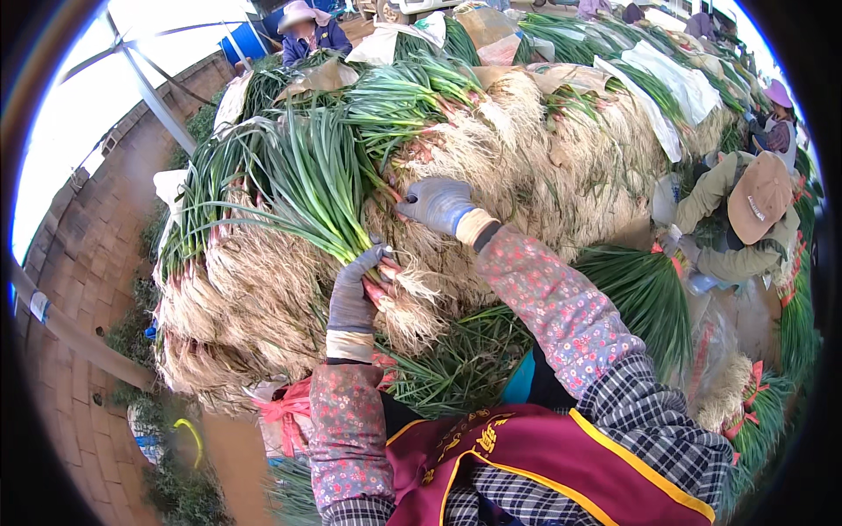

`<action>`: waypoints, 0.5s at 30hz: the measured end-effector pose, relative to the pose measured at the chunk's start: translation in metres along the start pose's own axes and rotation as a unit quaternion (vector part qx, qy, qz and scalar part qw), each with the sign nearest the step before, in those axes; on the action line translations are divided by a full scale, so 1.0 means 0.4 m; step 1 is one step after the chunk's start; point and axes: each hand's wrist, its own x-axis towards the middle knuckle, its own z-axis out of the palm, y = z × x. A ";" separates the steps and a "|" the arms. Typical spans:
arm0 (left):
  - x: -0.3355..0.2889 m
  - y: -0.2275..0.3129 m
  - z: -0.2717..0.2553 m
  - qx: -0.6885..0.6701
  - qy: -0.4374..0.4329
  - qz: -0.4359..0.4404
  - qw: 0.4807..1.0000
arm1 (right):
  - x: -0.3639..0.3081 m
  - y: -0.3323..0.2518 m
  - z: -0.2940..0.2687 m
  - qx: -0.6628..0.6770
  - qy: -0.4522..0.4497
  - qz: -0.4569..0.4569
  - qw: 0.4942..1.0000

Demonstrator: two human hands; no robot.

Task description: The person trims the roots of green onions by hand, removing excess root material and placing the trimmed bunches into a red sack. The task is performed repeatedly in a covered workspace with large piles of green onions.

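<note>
My left hand [355,294], in a grey glove, is closed round a bunch of spring onions [326,197] near their reddish bases. The long green leaves fan up and left, and the pale roots hang out to the right of my fist. My right hand [437,205], also gloved, is up against the large heap of spring onions [579,153]. Its fingers are curled at the lower end of a reddish spring onion stalk [383,186]; the palm side is hidden.
Loose green leaves [456,364] lie below the heap. A pink tied bag [289,412] is beside my left forearm. At right, a co-worker in a brown cap [759,198] bends near tied bundles [645,294]. Another person [309,35] is behind the heap. A metal post [158,101] stands at left.
</note>
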 end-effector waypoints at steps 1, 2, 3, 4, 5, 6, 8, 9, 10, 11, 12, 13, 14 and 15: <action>-0.013 0.023 0.008 -0.049 -0.022 0.015 0.998 | 0.019 -0.018 -0.006 -0.028 -0.071 0.009 0.997; -0.027 0.046 -0.003 -0.065 -0.021 0.013 0.998 | 0.017 -0.019 -0.009 0.017 -0.010 -0.005 1.000; -0.039 0.066 -0.002 -0.084 -0.024 0.013 0.996 | 0.014 -0.008 -0.018 0.057 0.054 -0.017 0.997; -0.050 0.063 0.028 -0.118 -0.003 0.047 0.992 | 0.010 0.000 -0.026 0.098 0.118 -0.029 0.988; -0.033 0.061 0.032 -0.119 -0.012 0.052 0.992 | 0.003 0.005 -0.017 0.178 0.209 -0.038 0.961; -0.010 0.054 0.029 -0.121 -0.018 0.055 0.991 | -0.018 -0.006 -0.018 0.191 0.214 -0.048 0.957; 0.029 0.044 0.014 -0.114 -0.004 0.030 0.993 | -0.067 -0.030 0.003 0.183 0.220 -0.082 0.955; 0.052 0.023 0.046 -0.097 0.076 0.043 0.991 | -0.083 -0.024 0.026 0.157 0.224 -0.101 0.957; 0.077 0.020 0.009 -0.139 -0.016 -0.016 0.990 | -0.092 -0.020 0.046 0.112 0.220 -0.140 0.959; 0.097 0.015 -0.030 -0.179 -0.108 -0.074 0.975 | -0.097 -0.016 0.068 0.066 0.216 -0.179 0.958; 0.086 0.010 -0.001 -0.025 -0.015 -0.026 0.999 | -0.103 -0.020 0.073 0.020 0.212 -0.217 0.953; 0.106 -0.009 -0.009 0.005 -0.071 0.014 0.997 | -0.111 -0.024 0.078 -0.026 0.207 -0.255 0.944; 0.104 -0.022 -0.002 -0.025 -0.030 0.011 0.999 | -0.120 -0.026 0.083 -0.074 0.157 -0.242 0.954; 0.103 -0.028 0.005 -0.052 0.010 0.008 0.999 | -0.116 -0.026 0.084 -0.126 0.160 -0.242 0.949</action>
